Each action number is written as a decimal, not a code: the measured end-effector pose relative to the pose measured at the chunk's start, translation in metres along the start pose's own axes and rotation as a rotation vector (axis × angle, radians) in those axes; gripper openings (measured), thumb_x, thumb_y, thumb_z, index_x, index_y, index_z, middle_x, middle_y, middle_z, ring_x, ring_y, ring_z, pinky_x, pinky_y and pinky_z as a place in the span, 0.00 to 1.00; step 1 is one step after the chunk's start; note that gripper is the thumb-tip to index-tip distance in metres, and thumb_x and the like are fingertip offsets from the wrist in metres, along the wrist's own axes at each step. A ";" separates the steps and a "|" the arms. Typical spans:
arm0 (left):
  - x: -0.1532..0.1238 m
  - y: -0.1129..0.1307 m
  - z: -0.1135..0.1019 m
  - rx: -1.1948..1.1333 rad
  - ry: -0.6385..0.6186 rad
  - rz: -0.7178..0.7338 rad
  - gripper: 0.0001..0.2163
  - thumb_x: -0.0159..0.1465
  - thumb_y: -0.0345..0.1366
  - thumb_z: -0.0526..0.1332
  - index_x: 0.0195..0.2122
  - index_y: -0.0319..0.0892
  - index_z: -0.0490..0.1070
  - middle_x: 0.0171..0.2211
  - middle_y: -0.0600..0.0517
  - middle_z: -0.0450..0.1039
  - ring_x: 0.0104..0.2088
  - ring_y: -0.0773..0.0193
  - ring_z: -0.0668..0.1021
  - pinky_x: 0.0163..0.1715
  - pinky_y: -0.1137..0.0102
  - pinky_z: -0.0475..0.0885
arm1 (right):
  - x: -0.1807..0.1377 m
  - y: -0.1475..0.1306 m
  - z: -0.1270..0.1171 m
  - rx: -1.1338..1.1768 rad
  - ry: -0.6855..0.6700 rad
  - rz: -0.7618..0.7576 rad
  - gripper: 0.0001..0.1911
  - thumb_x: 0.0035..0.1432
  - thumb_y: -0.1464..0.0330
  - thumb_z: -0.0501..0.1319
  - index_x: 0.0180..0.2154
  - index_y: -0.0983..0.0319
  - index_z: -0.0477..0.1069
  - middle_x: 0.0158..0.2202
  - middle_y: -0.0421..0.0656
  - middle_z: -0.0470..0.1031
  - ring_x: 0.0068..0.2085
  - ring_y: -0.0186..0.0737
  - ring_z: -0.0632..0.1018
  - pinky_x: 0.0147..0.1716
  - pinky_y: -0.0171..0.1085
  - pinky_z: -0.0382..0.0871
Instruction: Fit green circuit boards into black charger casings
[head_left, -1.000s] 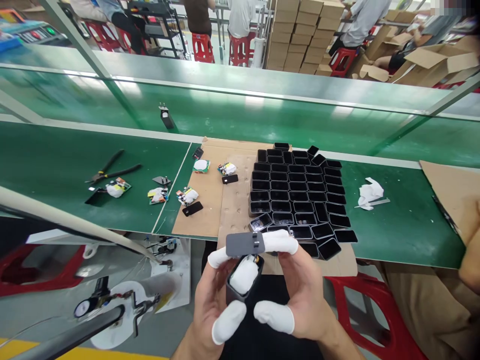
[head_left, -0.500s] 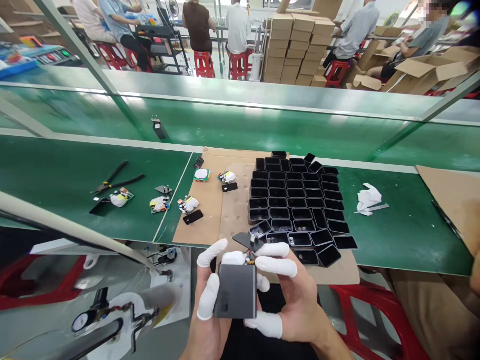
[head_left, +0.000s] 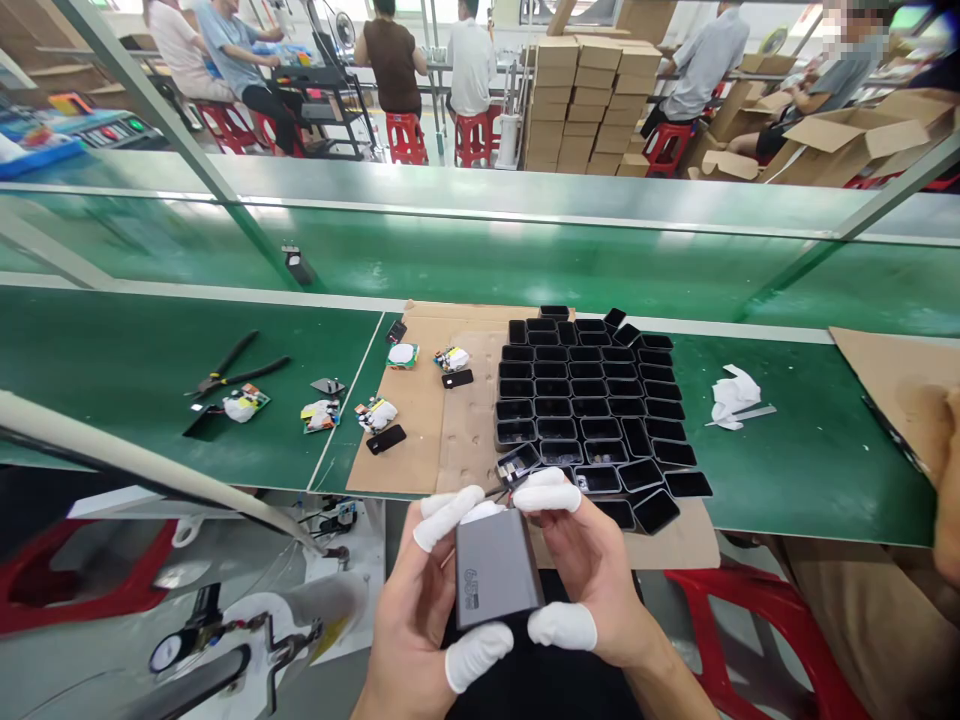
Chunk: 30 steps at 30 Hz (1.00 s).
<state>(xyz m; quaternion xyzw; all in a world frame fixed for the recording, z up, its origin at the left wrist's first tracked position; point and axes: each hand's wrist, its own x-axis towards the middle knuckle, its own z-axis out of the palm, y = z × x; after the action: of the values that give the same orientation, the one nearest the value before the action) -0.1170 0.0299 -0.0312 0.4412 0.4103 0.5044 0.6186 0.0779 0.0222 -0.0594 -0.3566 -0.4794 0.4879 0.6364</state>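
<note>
Both my hands hold one dark grey rectangular casing [head_left: 495,568] just below the table's front edge. My left hand [head_left: 420,610] grips its left side, with white finger cots on thumb and fingertips. My right hand [head_left: 592,590] grips the right side and top, also in white cots. White filling and small coloured parts show at the casing's far end, under my fingertips. Just beyond my hands stands a block of several empty black casings [head_left: 592,410] on a cardboard sheet [head_left: 420,420].
Small circuit boards with white parts [head_left: 379,413] and black lids lie on the cardboard and green table [head_left: 112,380]. Pliers [head_left: 232,365] lie at the left. A crumpled white scrap [head_left: 735,395] sits at the right. A charger [head_left: 298,265] rides the far conveyor. People sit beyond.
The casing has turned in my hands: a second ago its open end with white filling and loose lid faced me, now its closed grey side faces up.
</note>
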 end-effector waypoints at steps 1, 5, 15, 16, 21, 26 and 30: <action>0.003 -0.002 -0.003 -0.008 -0.015 0.016 0.40 0.49 0.38 0.89 0.65 0.48 0.84 0.62 0.36 0.83 0.62 0.31 0.86 0.58 0.53 0.88 | 0.002 -0.001 0.000 -0.001 -0.003 0.005 0.38 0.53 0.47 0.86 0.62 0.49 0.81 0.56 0.48 0.77 0.56 0.52 0.81 0.59 0.47 0.81; 0.007 -0.005 -0.005 -0.053 0.015 0.029 0.42 0.41 0.39 0.92 0.60 0.49 0.87 0.56 0.38 0.88 0.59 0.31 0.88 0.56 0.55 0.89 | 0.009 -0.006 -0.002 -0.016 -0.032 0.018 0.36 0.52 0.47 0.86 0.59 0.49 0.82 0.53 0.46 0.77 0.54 0.50 0.80 0.57 0.46 0.80; 0.012 -0.008 0.005 -0.018 0.142 0.088 0.39 0.36 0.46 0.93 0.52 0.47 0.90 0.48 0.42 0.91 0.50 0.41 0.92 0.50 0.65 0.89 | 0.028 -0.010 0.000 -0.060 -0.041 0.012 0.33 0.49 0.46 0.87 0.53 0.51 0.86 0.48 0.45 0.76 0.48 0.48 0.79 0.50 0.45 0.80; 0.011 -0.009 0.006 -0.023 0.147 0.085 0.40 0.35 0.45 0.93 0.53 0.47 0.90 0.48 0.43 0.90 0.50 0.41 0.92 0.50 0.65 0.89 | 0.028 -0.010 0.000 -0.065 -0.042 0.005 0.33 0.49 0.46 0.87 0.53 0.51 0.86 0.47 0.45 0.76 0.48 0.49 0.78 0.49 0.46 0.80; 0.008 -0.007 0.010 -0.073 0.193 0.113 0.47 0.33 0.43 0.93 0.59 0.54 0.87 0.50 0.45 0.90 0.51 0.43 0.92 0.49 0.65 0.89 | 0.028 -0.006 -0.004 -0.052 -0.080 -0.062 0.36 0.46 0.48 0.88 0.54 0.51 0.87 0.48 0.47 0.78 0.48 0.52 0.80 0.49 0.49 0.80; 0.008 -0.001 0.011 0.011 0.095 0.226 0.39 0.36 0.45 0.93 0.53 0.52 0.90 0.47 0.43 0.88 0.48 0.42 0.91 0.48 0.61 0.90 | 0.026 -0.006 -0.007 -0.004 -0.127 -0.096 0.39 0.44 0.47 0.89 0.57 0.50 0.86 0.50 0.49 0.80 0.49 0.56 0.82 0.51 0.55 0.82; 0.011 -0.001 0.008 0.027 0.036 0.220 0.40 0.37 0.45 0.93 0.54 0.50 0.90 0.45 0.43 0.86 0.44 0.42 0.90 0.43 0.59 0.91 | 0.025 -0.009 -0.007 -0.045 -0.113 -0.135 0.40 0.44 0.46 0.89 0.57 0.49 0.87 0.47 0.47 0.80 0.45 0.53 0.81 0.46 0.51 0.81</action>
<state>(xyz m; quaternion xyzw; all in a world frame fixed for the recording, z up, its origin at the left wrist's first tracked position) -0.1075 0.0395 -0.0310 0.4829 0.3772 0.5713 0.5460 0.0891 0.0440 -0.0465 -0.3097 -0.5483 0.4522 0.6316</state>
